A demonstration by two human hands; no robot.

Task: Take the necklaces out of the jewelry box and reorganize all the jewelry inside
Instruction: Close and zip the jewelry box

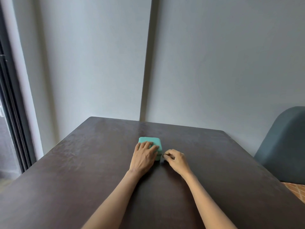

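Note:
A small teal jewelry box [151, 140] with rounded corners sits closed near the middle of the dark table. My left hand [145, 156] lies flat on its lid, fingers spread and straight, covering the near half of the box. My right hand [175, 158] is at the box's right front corner, where thumb and forefinger pinch a small dark zipper pull [163, 155]. The inside of the box and any jewelry are hidden.
The dark brown table [82, 171] runs to a grey wall at the back. A blue-grey chair [283, 146] stands past the table's right edge. A dark window frame [11, 113] is at the far left.

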